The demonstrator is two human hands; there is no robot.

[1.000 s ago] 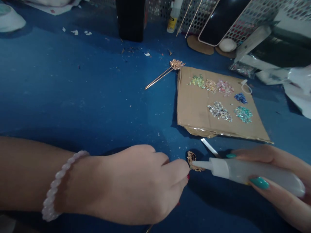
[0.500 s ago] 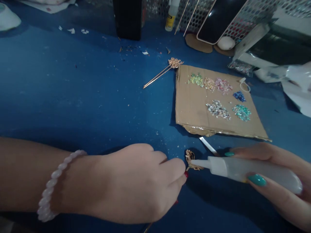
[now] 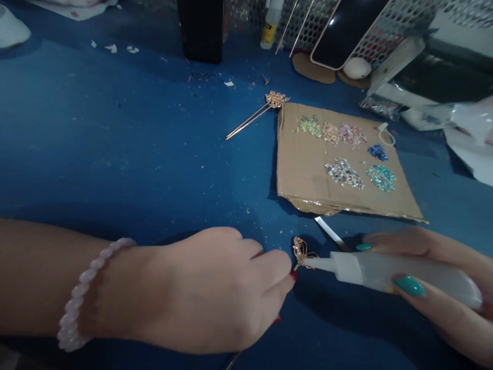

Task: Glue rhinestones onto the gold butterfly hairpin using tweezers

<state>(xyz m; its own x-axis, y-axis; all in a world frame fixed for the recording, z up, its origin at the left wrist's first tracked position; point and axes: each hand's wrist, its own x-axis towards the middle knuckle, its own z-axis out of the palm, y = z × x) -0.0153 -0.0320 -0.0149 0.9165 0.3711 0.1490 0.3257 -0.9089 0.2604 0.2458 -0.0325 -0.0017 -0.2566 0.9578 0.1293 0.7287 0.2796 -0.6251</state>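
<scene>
My left hand [image 3: 215, 290], wearing a pale beaded bracelet [image 3: 79, 293] and red nail polish, is closed on a gold hairpin. The hairpin's openwork head [image 3: 299, 251] sticks out past my fingertips, and a thin prong [image 3: 233, 361] shows below the hand. My right hand [image 3: 435, 288], with teal nails, grips a translucent glue bottle [image 3: 389, 270] lying nearly level. Its narrow white nozzle points left, with the tip at the lower part of the hairpin's head. A flat silver strip [image 3: 329, 232] lies beyond the bottle, partly hidden by the right hand.
Several piles of coloured chips lie on a cardboard piece [image 3: 304, 164]. Another gold hairpin [image 3: 250, 119] rests against its corner. Behind stand a black box [image 3: 202, 31], a small yellow-labelled bottle [image 3: 269, 28] and a phone [image 3: 346, 31]. Plastic bags [image 3: 431, 115] lie at right.
The bottle's nozzle has shifted slightly right and down relative to the hairpin's head. Both hands keep their grips; the whole view has drifted a little left.
</scene>
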